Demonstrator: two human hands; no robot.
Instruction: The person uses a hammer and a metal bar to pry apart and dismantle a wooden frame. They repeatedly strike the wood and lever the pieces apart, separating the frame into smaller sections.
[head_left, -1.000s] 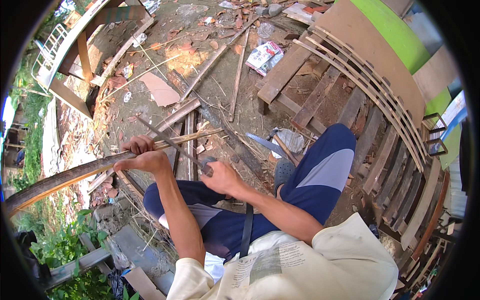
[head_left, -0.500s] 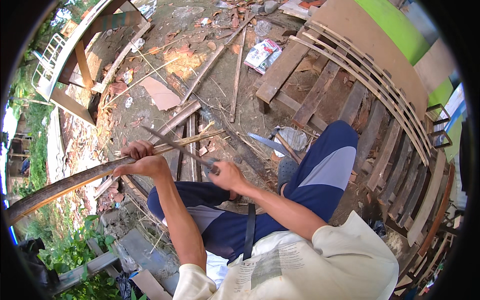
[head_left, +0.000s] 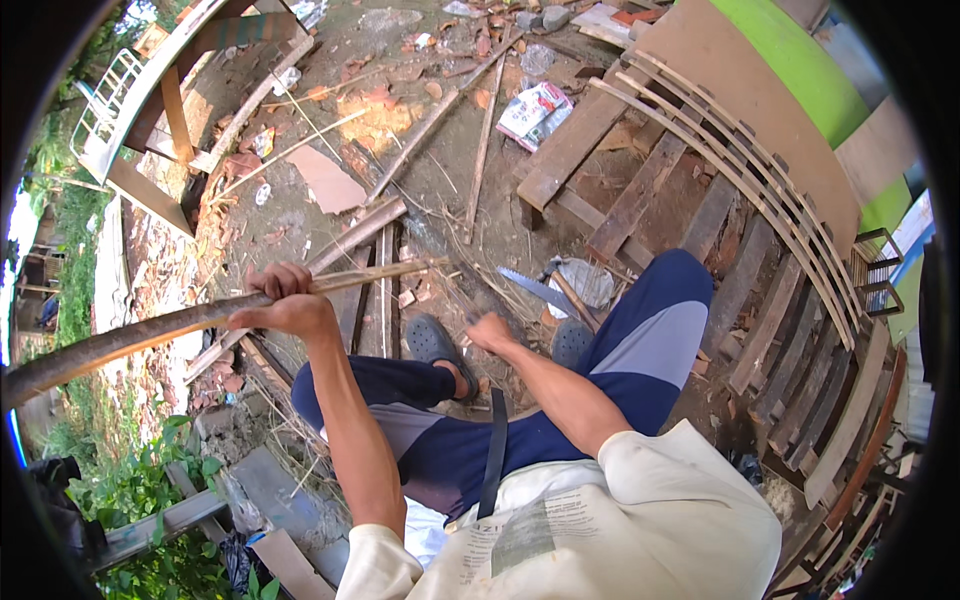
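Observation:
My left hand (head_left: 290, 308) is closed round a long split pole (head_left: 150, 345), dark on the outside and pale along the cut side. The pole runs from the far left across to a thin, pale, frayed tip past my hand. My right hand (head_left: 490, 332) grips a machete, its blade (head_left: 476, 288) smeared by motion and pointing away from me. The blade is apart from the pole, just right of its tip. Below the tip are my grey clogs (head_left: 432, 340), my knees bent outward on either side.
A hand saw (head_left: 535, 288) lies by a whitish bag (head_left: 585, 282) beside my right foot. Wooden slats (head_left: 640, 190) form a platform on the right, with thin pale strips (head_left: 740, 180) across it. Loose boards (head_left: 430, 145) and litter cover the ground ahead. Green plants (head_left: 150, 490) grow lower left.
The machete has swung from across the pole, near my left hand, to the right and off it. My left hand keeps its grip on the pole.

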